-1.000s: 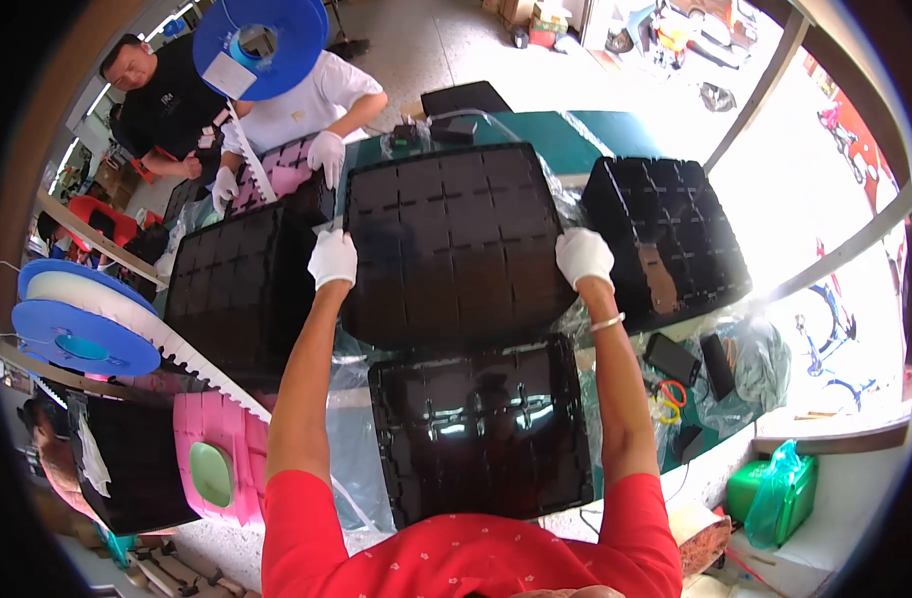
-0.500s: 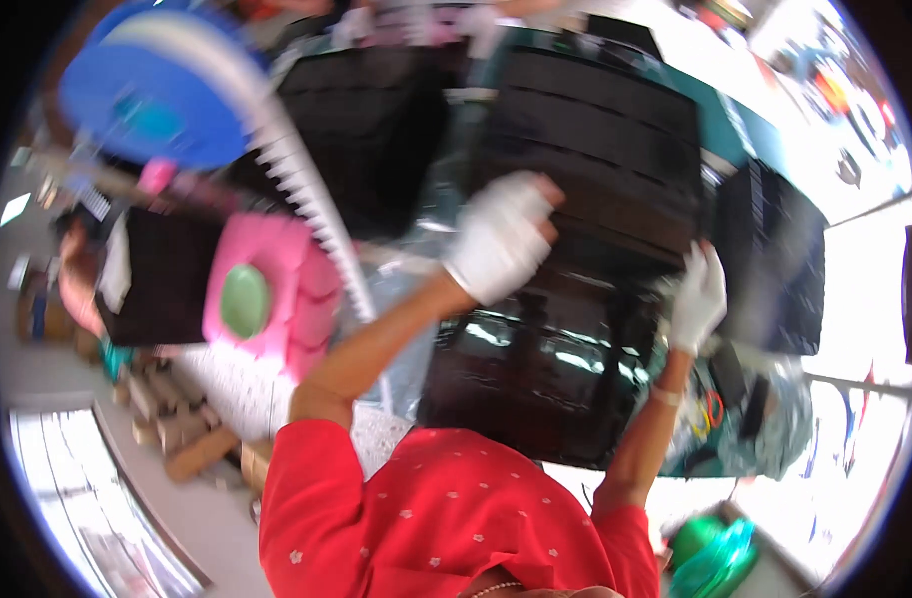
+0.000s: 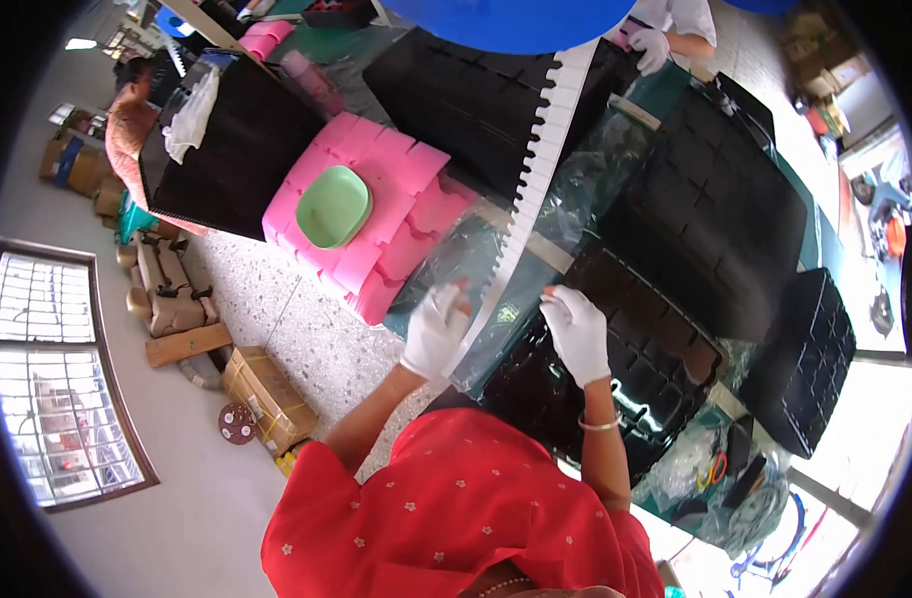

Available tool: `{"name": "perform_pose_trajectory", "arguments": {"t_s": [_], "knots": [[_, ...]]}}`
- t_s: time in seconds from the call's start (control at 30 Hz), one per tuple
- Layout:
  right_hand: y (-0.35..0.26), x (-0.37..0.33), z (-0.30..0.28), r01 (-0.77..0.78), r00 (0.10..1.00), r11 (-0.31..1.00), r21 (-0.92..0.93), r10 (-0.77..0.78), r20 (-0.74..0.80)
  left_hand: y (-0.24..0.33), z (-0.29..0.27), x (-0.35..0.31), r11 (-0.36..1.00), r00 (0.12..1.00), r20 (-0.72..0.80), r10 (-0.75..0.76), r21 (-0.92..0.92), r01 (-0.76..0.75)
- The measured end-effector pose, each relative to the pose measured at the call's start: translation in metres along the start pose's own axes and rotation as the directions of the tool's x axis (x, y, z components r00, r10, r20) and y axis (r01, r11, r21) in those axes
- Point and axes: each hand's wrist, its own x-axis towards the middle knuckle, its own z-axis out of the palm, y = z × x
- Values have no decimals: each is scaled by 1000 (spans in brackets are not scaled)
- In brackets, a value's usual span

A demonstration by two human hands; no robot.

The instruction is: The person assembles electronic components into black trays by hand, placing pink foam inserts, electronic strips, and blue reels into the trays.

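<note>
A barred window point(image 3: 62, 369) is standing in the pale wall point(image 3: 227, 498) at far left, and a strapped cardboard carton point(image 3: 268, 394) is sitting on the speckled floor point(image 3: 276, 309). Pink foam blocks point(image 3: 391, 174) are forming a matte, notched stack bearing a smooth, rounded green dish point(image 3: 334, 206). The gloved left hand point(image 3: 438, 332) is bending its fingers just beside a white toothed strip point(image 3: 535, 169); whether it is gripping it cannot be told. The flat strip is slanting down from the blue reel point(image 3: 516, 25) over clear, crinkled film point(image 3: 456, 261). The gloved right hand point(image 3: 578, 334) is half curling over a glossy, ribbed black plastic tray point(image 3: 650, 339), any hold unclear. Orange-and-yellow-handled scissors point(image 3: 713, 470) are lying farther right.
</note>
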Motion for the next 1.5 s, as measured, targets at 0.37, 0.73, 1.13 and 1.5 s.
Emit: {"name": "perform_pose_trajectory", "arguments": {"t_s": [0.37,0.73,1.13,1.5], "knots": [[-4,-32,54,-203,964,979,10,202,-176,-63,25,50,913,672,738,-55,-236,334],[-30,-75,56,-51,964,989,-135,13,-267,-14,26,23,866,660,744,-107,-256,429],[-17,-88,73,-227,880,853,-470,-27,-474,1,40,7,464,471,866,-167,-352,813],[-3,-97,64,-198,766,964,-178,39,-642,2,53,11,665,514,856,59,-418,619]]}}
